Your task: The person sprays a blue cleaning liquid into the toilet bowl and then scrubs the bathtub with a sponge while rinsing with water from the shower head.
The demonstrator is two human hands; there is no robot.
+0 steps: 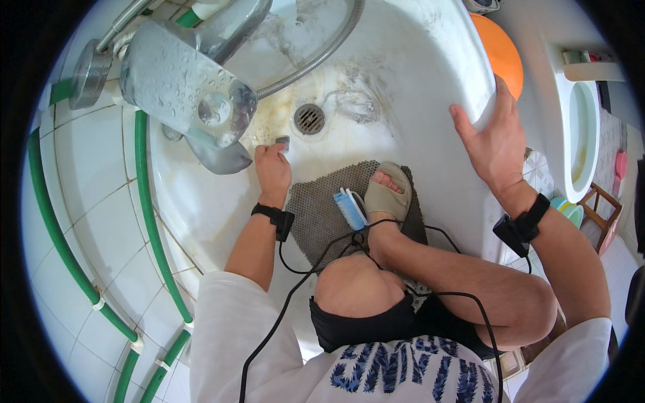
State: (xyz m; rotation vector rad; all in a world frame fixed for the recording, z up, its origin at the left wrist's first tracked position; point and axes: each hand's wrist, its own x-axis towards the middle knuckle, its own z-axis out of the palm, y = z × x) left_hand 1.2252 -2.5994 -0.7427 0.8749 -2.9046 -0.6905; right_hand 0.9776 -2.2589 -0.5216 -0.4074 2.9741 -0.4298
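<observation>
Low inside a white bathtub (433, 146), my left hand (272, 166) pinches a small grey piece (283, 143) against the tub floor; its exact kind is unclear. The round metal drain grate (309, 119) lies just ahead of it and to the right. Brown and yellowish stains surround the grate, with dark grime (360, 98) beyond. My right hand (496, 136) grips the tub's right rim, thumb inside and fingers over the outer edge. A blue-and-white scrub brush (351, 209) rests on a grey-brown mesh mat (322, 216), beside my sandalled foot (388, 191).
A wet chrome faucet (186, 85) juts over the tub at upper left, near my left hand. Its flexible metal hose (322, 63) curves across the far end. Green pipes (146, 201) run along the tiled wall. Black cables (302, 282) cross my legs. An orange basin (499, 55) stands outside.
</observation>
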